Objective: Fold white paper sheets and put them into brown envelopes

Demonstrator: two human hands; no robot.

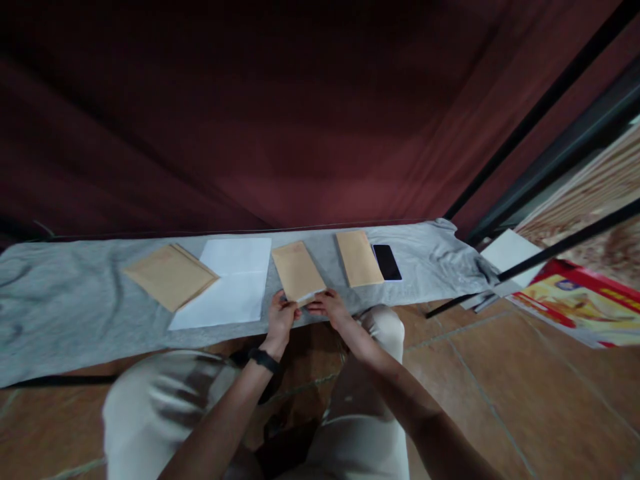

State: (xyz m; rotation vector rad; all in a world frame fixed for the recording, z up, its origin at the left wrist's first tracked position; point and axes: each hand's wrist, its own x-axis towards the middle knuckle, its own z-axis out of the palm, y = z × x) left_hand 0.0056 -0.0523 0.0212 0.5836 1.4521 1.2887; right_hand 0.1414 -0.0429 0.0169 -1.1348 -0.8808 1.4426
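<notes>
A brown paper envelope [299, 270] lies on the cloth-covered bench in front of me, its near end at the bench's front edge. My left hand [281, 315] pinches the near left corner of this envelope. On the near right corner, the fingers of my right hand [327, 305] are closed too. A pale strip shows along the envelope's near end, between the hands. To the left lie white paper sheets [235, 280], partly under a small stack of brown envelopes [170, 277]. Another brown envelope [359, 259] lies to the right, beside a dark phone [387, 262].
The grey cloth [65, 300] covers the long narrow bench. Behind it hangs a dark red curtain [300, 133]. Black metal bars [540, 113] slant across the right side. A red and yellow box [585, 303] sits on the tiled floor [465, 387] at right.
</notes>
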